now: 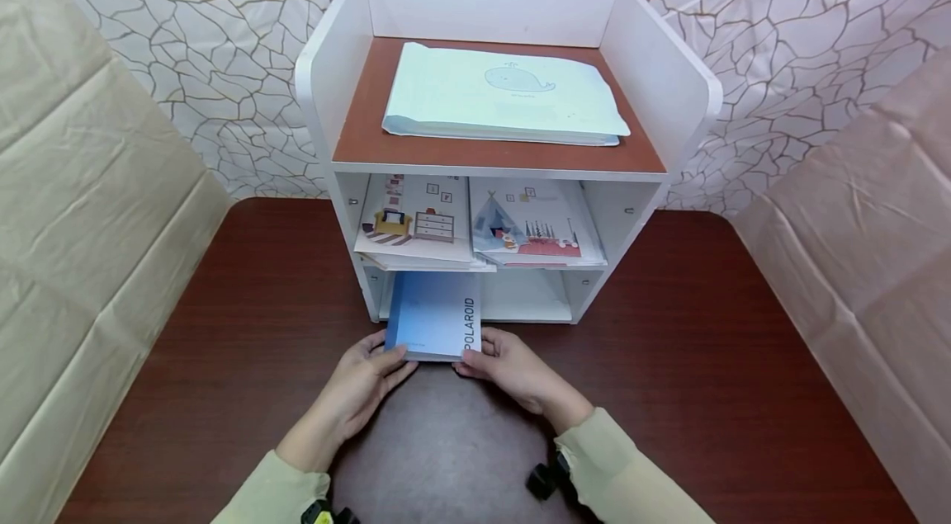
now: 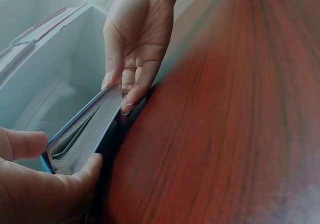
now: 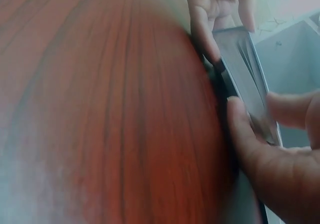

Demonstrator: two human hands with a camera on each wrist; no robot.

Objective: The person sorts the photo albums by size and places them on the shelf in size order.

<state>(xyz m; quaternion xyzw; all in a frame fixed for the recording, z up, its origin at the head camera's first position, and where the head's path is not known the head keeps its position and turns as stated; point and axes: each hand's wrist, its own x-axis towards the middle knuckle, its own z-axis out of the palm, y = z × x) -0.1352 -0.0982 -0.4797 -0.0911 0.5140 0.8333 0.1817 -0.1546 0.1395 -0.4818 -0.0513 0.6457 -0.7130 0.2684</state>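
A blue-and-white photo album point(image 1: 434, 316) marked POLAROID lies partly inside the bottom compartment of a white shelf unit point(image 1: 527, 297), its near end sticking out over the front edge. My left hand point(image 1: 360, 384) grips its near left corner, thumb on the cover and fingers beneath. At the near right corner my right hand point(image 1: 520, 371) pinches it the same way. Both wrist views show the album's page edges point(image 2: 87, 129) between thumb and fingers, slightly fanned. The album's far end is hidden under the middle shelf.
On the middle shelf lie two stacks of illustrated books, a left stack point(image 1: 416, 219) and a right stack point(image 1: 538, 219). A pale whale-print packet point(image 1: 505, 95) rests on the brown top. Dark wooden table point(image 1: 223, 359) surrounds the unit; beige cloth walls point(image 1: 67, 219) stand at both sides.
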